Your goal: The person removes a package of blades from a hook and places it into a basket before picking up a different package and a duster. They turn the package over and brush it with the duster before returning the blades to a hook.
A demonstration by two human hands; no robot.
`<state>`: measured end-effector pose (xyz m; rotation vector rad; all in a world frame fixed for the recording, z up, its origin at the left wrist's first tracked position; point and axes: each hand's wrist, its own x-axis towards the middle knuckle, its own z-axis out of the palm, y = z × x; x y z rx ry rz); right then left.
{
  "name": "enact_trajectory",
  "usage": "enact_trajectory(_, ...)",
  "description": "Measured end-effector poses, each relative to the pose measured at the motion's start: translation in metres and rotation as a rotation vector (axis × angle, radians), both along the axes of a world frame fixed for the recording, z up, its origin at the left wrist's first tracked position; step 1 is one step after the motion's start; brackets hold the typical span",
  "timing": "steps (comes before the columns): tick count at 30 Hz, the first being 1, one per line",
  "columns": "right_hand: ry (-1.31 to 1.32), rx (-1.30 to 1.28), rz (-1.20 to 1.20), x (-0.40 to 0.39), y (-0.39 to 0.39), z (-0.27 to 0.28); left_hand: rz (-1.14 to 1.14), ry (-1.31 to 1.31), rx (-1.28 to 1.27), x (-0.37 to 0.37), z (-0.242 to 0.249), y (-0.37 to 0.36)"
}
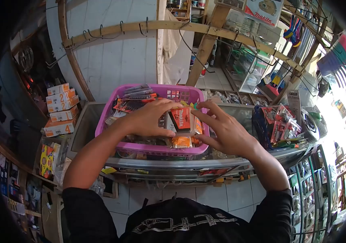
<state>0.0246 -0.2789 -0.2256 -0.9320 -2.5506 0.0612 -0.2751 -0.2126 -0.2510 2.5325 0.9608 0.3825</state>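
A pink plastic basket point(156, 149) full of packaged goods stands on the glass counter. Over its right half, a small red and black packet point(182, 119) lies between both hands. My left hand point(154, 117) reaches in from the left, thumb and fingers apart, its fingertips at the packet's left and upper edges. On the other side, my right hand point(225, 131) has its fingers spread and curved near the packet's right side. Orange packets point(181, 142) lie below it. Grey wrapped items point(138, 91) rest at the basket's upper left.
White and orange boxes point(61, 115) are stacked at the left. A dark container of red packets point(280, 123) sits on the right of the glass counter point(160, 163). A wooden rail with hooks point(152, 26) crosses above. Compartments with small parts point(229, 98) lie behind the basket.
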Motion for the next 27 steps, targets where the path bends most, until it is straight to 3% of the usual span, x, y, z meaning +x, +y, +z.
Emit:
enact_trajectory(3, 0.024, -0.133, -0.068, -0.001, 0.006, -0.024, 0.009, 0.035, 0.0, 0.001, -0.015, 0.008)
enact_trajectory(11, 0.158, -0.167, -0.068, -0.001, 0.014, -0.063, -0.012, 0.021, 0.005, 0.004, -0.019, 0.016)
enact_trajectory(27, 0.32, -0.208, -0.056, -0.014, 0.027, -0.071, -0.014, -0.141, 0.006, -0.003, -0.023, 0.01)
